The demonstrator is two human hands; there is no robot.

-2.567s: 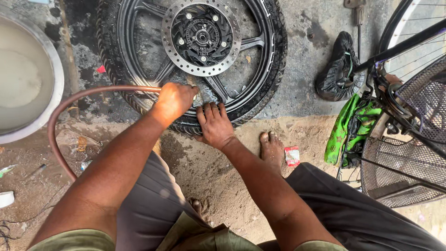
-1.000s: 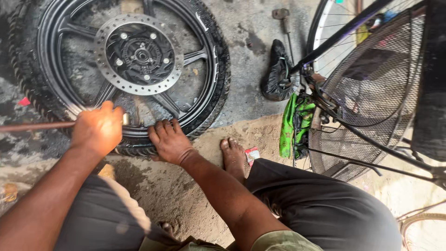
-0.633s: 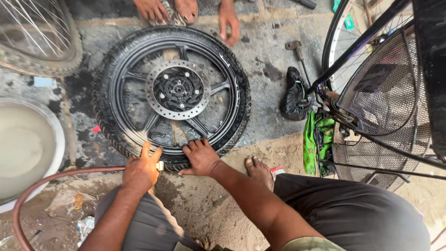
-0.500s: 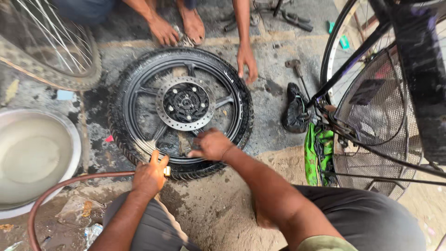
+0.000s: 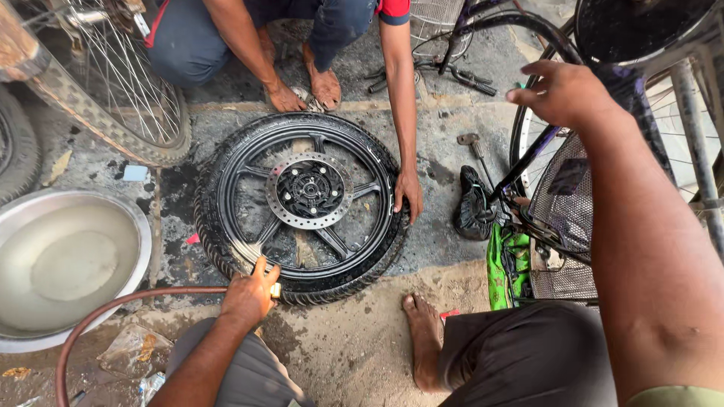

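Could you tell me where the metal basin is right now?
The metal basin sits at the head view's left edge, left of the wheel, above the hose.

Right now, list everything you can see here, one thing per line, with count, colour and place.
motorcycle wheel: one, black tyre with silver brake disc, flat on the ground at centre
air hose: one, reddish brown, curving from lower left to the tyre's near edge
basin: one, silver metal, holding cloudy water, at left
spoked wheel: one, worn tyre, upper left
bicycle with wire basket: one, dark, at right
green cloth: one, under the basket
hammer: one, right of the tyre
co-worker's hand: one, on the tyre's right edge
left hand: holds the hose end at the tyre
right hand: raised, empty, near the bicycle
bare foot: one, on sand
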